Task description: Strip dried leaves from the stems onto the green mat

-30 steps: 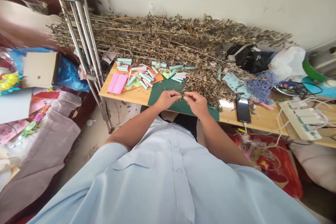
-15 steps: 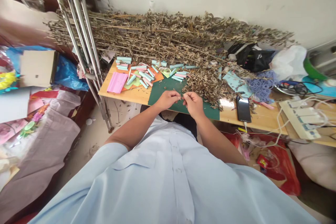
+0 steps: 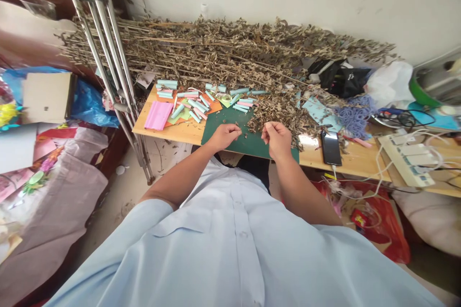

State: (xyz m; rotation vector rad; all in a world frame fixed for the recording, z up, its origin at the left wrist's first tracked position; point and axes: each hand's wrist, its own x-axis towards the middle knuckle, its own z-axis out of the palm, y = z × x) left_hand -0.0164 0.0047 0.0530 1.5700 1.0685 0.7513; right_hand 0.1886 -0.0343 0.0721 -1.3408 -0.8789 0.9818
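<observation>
Above the green mat (image 3: 225, 116) at the table's front edge, my left hand (image 3: 224, 136) is closed in a pinch, thumb against the fingers. My right hand (image 3: 277, 139) is also pinched, a little apart from the left, beside the heap of dry leaves (image 3: 268, 111). Anything between the fingertips of either hand is too small to make out. Behind the left hand lie blue and pink paper rolls (image 3: 197, 105) and a folded pink paper sheet (image 3: 158, 115). Dried leafy stems (image 3: 216, 48) stretch along the back of the table.
A metal crutch (image 3: 104, 43) leans at the table's left end. To the right are a phone (image 3: 331, 147) on a cable, a power strip (image 3: 406, 158), purple yarn (image 3: 356, 116) and a white plastic bag (image 3: 389, 81). A red bag (image 3: 394, 230) sits below the table.
The hands, close together at the fingertips before, have come apart. My right hand has moved right and slightly up, and my left hand a little left. The view has shifted slightly.
</observation>
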